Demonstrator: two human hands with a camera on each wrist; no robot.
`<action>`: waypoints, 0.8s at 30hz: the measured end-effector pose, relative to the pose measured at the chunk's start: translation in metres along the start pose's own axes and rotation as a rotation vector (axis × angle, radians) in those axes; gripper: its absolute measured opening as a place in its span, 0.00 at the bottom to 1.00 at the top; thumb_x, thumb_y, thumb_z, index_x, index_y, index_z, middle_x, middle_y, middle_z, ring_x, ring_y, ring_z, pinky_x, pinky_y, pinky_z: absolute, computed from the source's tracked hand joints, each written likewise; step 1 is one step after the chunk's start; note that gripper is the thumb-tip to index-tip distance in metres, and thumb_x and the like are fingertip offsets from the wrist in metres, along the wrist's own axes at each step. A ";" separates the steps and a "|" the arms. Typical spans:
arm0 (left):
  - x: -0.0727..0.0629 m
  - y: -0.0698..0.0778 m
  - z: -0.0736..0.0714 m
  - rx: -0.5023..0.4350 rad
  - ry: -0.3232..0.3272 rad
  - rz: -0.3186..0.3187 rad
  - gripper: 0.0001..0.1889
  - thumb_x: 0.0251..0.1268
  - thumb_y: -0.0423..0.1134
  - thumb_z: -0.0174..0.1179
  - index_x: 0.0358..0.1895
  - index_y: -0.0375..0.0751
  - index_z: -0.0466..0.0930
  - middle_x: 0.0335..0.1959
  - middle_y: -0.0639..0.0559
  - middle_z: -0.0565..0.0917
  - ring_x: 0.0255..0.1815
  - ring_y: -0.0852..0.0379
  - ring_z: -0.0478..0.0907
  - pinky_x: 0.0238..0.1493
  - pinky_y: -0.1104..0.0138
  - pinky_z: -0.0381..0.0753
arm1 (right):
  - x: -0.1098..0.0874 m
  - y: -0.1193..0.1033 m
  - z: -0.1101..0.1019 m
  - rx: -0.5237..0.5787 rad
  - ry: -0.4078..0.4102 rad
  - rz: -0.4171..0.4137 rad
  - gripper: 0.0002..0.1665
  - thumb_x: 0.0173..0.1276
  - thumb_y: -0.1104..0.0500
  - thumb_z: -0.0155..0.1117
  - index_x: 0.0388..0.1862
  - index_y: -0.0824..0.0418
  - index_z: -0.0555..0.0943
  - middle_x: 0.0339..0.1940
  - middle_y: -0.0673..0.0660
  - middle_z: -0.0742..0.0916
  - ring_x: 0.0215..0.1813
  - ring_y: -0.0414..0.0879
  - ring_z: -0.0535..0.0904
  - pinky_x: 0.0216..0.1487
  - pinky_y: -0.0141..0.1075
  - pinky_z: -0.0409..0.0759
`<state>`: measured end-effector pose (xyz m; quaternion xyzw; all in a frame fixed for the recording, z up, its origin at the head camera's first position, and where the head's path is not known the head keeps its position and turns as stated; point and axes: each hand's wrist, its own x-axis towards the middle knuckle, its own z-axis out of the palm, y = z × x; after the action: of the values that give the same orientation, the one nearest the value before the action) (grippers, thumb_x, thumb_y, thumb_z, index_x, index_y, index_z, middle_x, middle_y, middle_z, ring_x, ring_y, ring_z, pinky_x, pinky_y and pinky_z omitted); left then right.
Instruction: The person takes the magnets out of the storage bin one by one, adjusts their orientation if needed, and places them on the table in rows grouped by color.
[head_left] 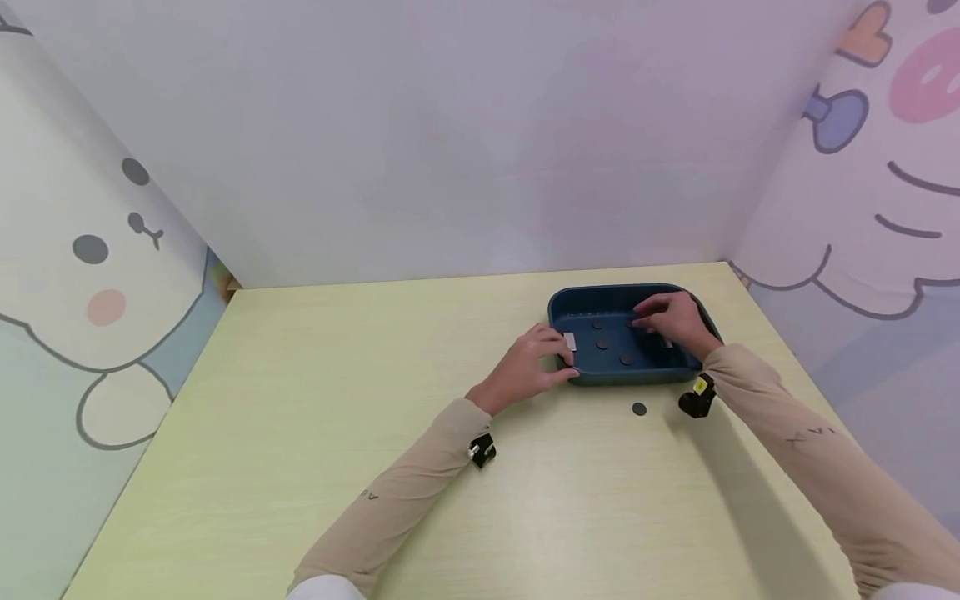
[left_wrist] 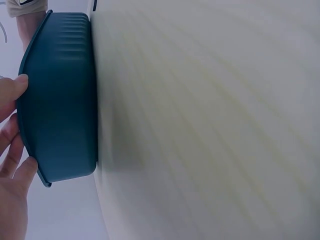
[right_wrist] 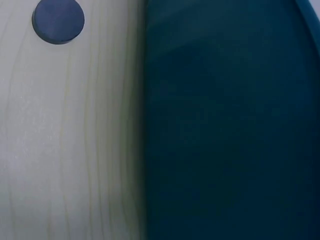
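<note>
A dark teal tray (head_left: 622, 377) with a raised rim stands toward the table's back right. My left hand (head_left: 528, 367) grips its near left corner, thumb and fingers at the rim; the left wrist view shows fingertips (left_wrist: 30, 162) against the tray's edge. Over the tray's right part, my right hand (head_left: 675, 321) reaches down with bent fingers, thumb and index tips at a small dark disc (head_left: 630, 324). Whether they pinch it is unclear. Several similar discs (head_left: 602, 345) lie on the tray floor. Another dark round disc (right_wrist: 58, 21) lies on the table before the tray.
A small white label (head_left: 570, 342) is at the tray's left inner side, and another pale piece (head_left: 667, 342) shows under the right hand. The pale wooden table (head_left: 337, 375) meets a plain back wall (head_left: 450, 150). Cartoon-printed panels (head_left: 105, 217) flank both sides.
</note>
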<state>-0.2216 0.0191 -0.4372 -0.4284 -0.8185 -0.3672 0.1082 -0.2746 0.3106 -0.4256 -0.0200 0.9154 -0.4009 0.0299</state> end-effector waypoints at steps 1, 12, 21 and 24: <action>0.000 0.000 0.000 0.002 -0.002 0.000 0.05 0.56 0.41 0.69 0.32 0.47 0.83 0.38 0.57 0.80 0.46 0.60 0.71 0.56 0.69 0.68 | 0.001 0.001 0.001 0.001 -0.007 0.004 0.13 0.63 0.70 0.61 0.47 0.73 0.80 0.43 0.71 0.83 0.33 0.51 0.82 0.30 0.32 0.78; 0.001 0.000 0.001 0.012 -0.004 -0.003 0.05 0.56 0.42 0.69 0.32 0.48 0.83 0.38 0.57 0.80 0.46 0.60 0.71 0.56 0.70 0.68 | 0.005 0.003 0.008 -0.080 -0.025 -0.004 0.12 0.62 0.66 0.66 0.43 0.72 0.82 0.37 0.66 0.84 0.32 0.50 0.79 0.30 0.34 0.75; 0.000 -0.001 0.001 0.008 -0.005 -0.008 0.05 0.55 0.42 0.69 0.32 0.48 0.83 0.39 0.57 0.80 0.47 0.60 0.71 0.57 0.69 0.68 | 0.007 0.001 0.011 -0.135 -0.002 -0.040 0.09 0.59 0.67 0.67 0.38 0.72 0.84 0.33 0.64 0.85 0.32 0.51 0.78 0.29 0.36 0.75; 0.001 -0.001 0.001 0.007 -0.001 -0.007 0.05 0.55 0.42 0.69 0.32 0.47 0.83 0.39 0.57 0.80 0.47 0.60 0.71 0.57 0.69 0.68 | 0.008 0.000 0.012 -0.162 0.011 -0.071 0.08 0.58 0.67 0.68 0.36 0.71 0.84 0.33 0.65 0.86 0.34 0.53 0.79 0.32 0.38 0.75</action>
<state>-0.2223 0.0198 -0.4379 -0.4255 -0.8214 -0.3642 0.1080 -0.2819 0.3009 -0.4339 -0.0526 0.9438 -0.3263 0.0087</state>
